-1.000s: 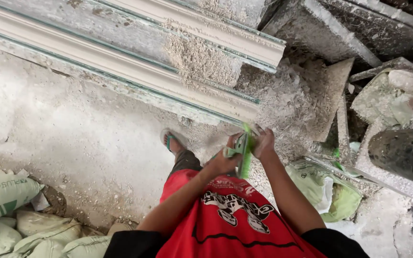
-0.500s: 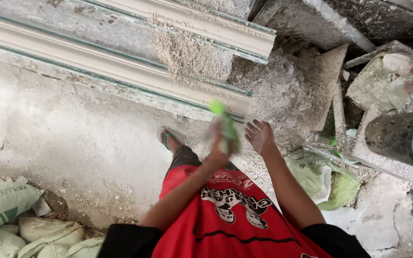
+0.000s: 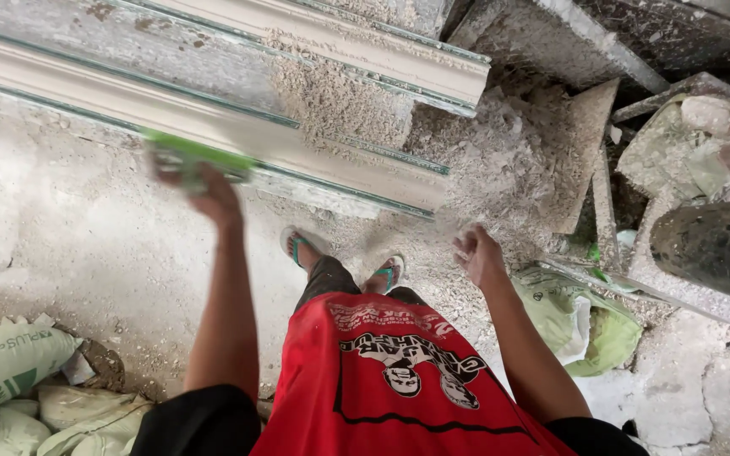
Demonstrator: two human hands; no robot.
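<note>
Item, far left, bottom corner: a stack of pale filled sacks (image 3: 6, 371) with green print, cut off by the frame so I cannot count them. Item, above them: the dusty concrete floor (image 3: 69, 245), crusted white, with no tools lying on it that I can make out. Item, my left hand (image 3: 213, 192): raised and closed around a flat green tool (image 3: 196, 159), which sits blurred against the lower edge of the long white plaster moulding (image 3: 213, 110); whether its blade touches the moulding or hangs just clear I cannot tell, and the tool's exact kind is lost in the blur. Item, the moulding itself: it runs from the left edge toward the middle, green strips along its edges; its left and middle lengths look smooth and formed, so I judge the shaping largely done there, while a rough patch of loose fibre (image 3: 340, 93) sits on the upper piece and looks unfinished. Item, centre: my feet in green sandals (image 3: 302, 245), just under the moulding's end. Item, my right hand (image 3: 476, 253): low, empty, fingers loosely curled, dusted white, near a heap of fibre and plaster crumbs (image 3: 500, 160). Item, right: a crumpled green bag (image 3: 589, 325), slabs of hardened plaster (image 3: 686, 143), and a dark bucket (image 3: 711, 249) cut off by the edge, contents hidden. The moulding's far end lies out of view.
</note>
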